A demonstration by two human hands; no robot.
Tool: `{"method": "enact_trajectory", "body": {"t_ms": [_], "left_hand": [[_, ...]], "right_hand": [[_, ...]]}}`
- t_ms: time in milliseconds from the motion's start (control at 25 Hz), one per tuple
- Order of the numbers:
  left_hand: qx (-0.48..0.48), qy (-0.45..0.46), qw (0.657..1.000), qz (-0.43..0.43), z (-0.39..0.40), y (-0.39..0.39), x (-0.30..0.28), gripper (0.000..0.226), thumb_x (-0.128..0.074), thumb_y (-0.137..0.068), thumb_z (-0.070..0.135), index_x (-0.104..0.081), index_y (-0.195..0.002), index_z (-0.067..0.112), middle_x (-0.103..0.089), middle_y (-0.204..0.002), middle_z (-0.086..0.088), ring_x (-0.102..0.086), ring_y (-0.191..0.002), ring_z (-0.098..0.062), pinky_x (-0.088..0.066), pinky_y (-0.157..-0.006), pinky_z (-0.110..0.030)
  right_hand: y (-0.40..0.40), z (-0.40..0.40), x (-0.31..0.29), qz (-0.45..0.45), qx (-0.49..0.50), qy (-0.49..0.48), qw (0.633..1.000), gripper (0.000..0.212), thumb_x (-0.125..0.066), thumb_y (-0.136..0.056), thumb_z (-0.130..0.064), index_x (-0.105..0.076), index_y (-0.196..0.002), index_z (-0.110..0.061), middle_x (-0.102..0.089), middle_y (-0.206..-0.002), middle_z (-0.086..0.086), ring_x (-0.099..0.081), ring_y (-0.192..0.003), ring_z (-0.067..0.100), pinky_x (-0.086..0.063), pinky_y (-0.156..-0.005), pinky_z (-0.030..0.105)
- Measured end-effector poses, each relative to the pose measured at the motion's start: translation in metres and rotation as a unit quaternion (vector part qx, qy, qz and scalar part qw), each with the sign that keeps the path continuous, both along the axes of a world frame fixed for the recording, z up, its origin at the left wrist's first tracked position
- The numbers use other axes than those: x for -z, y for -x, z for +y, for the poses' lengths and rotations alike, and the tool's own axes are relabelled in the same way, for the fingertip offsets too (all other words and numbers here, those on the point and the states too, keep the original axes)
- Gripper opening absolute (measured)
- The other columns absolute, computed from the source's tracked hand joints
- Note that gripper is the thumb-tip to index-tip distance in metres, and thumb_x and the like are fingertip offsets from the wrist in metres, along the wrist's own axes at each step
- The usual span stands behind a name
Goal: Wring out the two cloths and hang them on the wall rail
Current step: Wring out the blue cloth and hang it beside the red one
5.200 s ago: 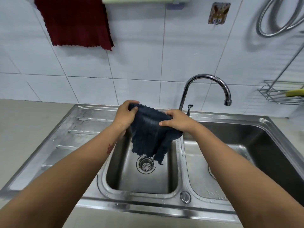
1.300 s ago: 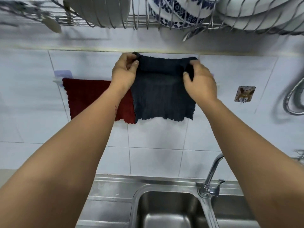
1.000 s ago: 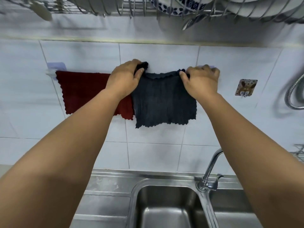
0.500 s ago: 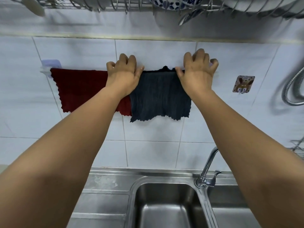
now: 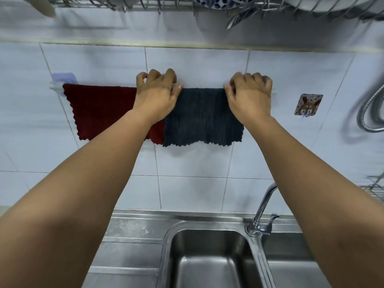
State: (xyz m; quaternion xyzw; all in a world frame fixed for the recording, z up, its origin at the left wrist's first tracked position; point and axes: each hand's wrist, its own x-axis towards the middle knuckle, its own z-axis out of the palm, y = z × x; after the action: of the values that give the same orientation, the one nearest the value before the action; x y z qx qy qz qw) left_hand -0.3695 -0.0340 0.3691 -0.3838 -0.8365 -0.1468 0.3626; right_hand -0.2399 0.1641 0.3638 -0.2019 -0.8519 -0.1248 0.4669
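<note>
**Q:** Since half a second ago, what has moved?

**A:** Both hands have slid apart along the top of the dark blue cloth (image 5: 202,117), which now hangs wider and flatter over the wall rail (image 5: 56,87). Five seconds back that cloth was bunched in both hands over the sink.

**Q:** Where is each hand, taking the rail as the landmark?

**A:** The left hand (image 5: 156,94) sits on the rail at the blue cloth's left top corner, where it meets the red cloth (image 5: 104,111). Its fingers curl over the rail and the cloth's top edge, thumb against the fabric. The right hand (image 5: 250,96) sits on the rail at the cloth's right top corner, fingers curled over in the same way, thumb tip at the cloth's edge. Whether either hand truly clamps the fabric behind the rail cannot be told.

**Q:** And the cloths?

**A:** Both drape over the rail, side by side. The red one hangs towards the rail's left end bracket; the blue one hangs just right of it, their inner edges touching or slightly overlapping.

**Q:** What else surrounds the rail?

**A:** Above it, a wire dish rack (image 5: 187,5) holding plates. Below it, white tiles, then a steel sink (image 5: 207,256) with a tap (image 5: 262,210). Right of the rail, a small decorated wall hook (image 5: 308,104).
</note>
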Motion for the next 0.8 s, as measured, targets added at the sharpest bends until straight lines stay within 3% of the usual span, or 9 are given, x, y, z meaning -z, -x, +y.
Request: {"method": "enact_trajectory", "body": {"t_ms": [320, 640, 800], "left_hand": [[-0.017, 0.002, 0.999, 0.041, -0.001, 0.001, 0.010, 0.043, -0.028, -0.102, 0.040, -0.060, -0.117, 0.015, -0.061, -0.117, -0.008, -0.042, -0.120, -0.029, -0.020, -0.102, -0.045], [-0.016, -0.016, 0.997, 0.068, -0.007, 0.003, 0.020, 0.033, -0.040, -0.098, 0.034, -0.054, -0.124, 0.019, -0.059, -0.122, -0.005, -0.042, -0.123, -0.029, -0.022, -0.103, -0.046], [-0.039, -0.039, 0.996, 0.067, -0.007, -0.001, 0.028, 0.037, -0.042, -0.098, 0.031, -0.050, -0.133, 0.021, -0.051, -0.135, -0.003, -0.037, -0.130, -0.027, -0.020, -0.106, -0.047]], "right_hand": [[-0.006, 0.006, 0.006, 0.010, -0.008, -0.006, 1.000, 0.043, -0.032, -0.098, -0.037, -0.065, -0.107, -0.011, -0.065, -0.108, 0.008, -0.049, -0.111, 0.029, -0.024, -0.103, 0.042], [-0.010, 0.002, 0.010, 0.020, -0.008, 0.004, 1.000, 0.031, -0.042, -0.095, -0.038, -0.061, -0.108, -0.017, -0.065, -0.108, 0.005, -0.046, -0.115, 0.028, -0.023, -0.105, 0.044], [-0.014, 0.001, 0.013, 0.017, -0.020, 0.006, 1.000, 0.030, -0.045, -0.094, -0.040, -0.059, -0.113, -0.021, -0.062, -0.117, 0.003, -0.043, -0.121, 0.025, -0.022, -0.106, 0.044]]}}
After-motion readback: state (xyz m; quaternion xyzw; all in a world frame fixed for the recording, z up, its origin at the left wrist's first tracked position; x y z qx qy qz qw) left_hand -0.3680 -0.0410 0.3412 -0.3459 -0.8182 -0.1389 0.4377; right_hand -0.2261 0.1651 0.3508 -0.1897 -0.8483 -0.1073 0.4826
